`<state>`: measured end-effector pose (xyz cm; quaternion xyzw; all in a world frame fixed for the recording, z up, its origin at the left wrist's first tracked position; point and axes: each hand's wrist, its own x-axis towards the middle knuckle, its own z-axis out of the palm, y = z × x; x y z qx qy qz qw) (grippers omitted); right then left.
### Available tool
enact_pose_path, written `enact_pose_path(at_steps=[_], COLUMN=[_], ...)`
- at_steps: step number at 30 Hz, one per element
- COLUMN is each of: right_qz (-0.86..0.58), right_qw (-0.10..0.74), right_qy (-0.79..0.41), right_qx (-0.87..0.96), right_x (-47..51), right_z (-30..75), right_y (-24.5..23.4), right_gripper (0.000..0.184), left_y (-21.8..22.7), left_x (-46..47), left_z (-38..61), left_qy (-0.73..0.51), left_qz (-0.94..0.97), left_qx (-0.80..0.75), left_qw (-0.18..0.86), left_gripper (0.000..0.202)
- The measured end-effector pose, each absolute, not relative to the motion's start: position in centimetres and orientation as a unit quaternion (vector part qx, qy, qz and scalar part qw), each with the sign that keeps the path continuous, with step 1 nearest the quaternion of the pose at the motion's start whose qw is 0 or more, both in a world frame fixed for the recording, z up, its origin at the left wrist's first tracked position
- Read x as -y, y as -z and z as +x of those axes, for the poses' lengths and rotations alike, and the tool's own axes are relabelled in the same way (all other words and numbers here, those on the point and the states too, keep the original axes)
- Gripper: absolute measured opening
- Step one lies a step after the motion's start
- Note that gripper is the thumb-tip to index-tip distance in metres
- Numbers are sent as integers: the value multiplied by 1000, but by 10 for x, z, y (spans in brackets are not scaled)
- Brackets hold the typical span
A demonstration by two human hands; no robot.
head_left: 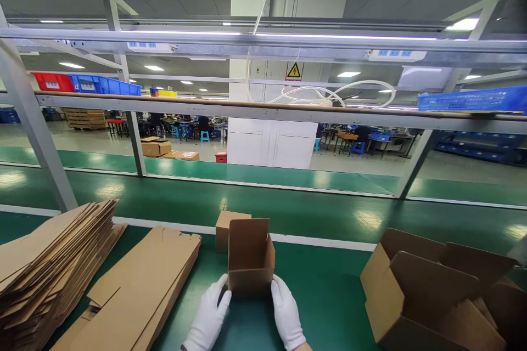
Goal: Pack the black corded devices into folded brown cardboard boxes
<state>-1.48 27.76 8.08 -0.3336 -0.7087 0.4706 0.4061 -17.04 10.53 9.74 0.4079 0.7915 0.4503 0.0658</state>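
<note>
The left hand (pixel 209 308) and right hand (pixel 285 310) clasp the open carton (pixel 250 282) at opposite sides — presumably so its walls stand square — near the far edge of the green bench (pixel 329 290), right of flat blanks (pixel 142 282).

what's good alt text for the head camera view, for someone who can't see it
White-gloved left hand and right hand hold a small open cardboard box from either side on a green surface. Another box sits behind it, flat cardboard stacks lie to the left, and a larger open box stands at right.
</note>
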Motion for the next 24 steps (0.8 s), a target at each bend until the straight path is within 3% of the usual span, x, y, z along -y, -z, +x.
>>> enact_pose_path(at_steps=[24], right_qz=[-345], right_qw=[378], right_qy=[-461], right_qx=[725], right_x=[-278], right_z=[-13], right_y=[-80], right_gripper=[57], left_y=[-116], left_x=[-102], left_z=[-165], left_qy=[-466], left_qz=[399], left_qx=[-784], left_qw=[96], left_gripper=[51])
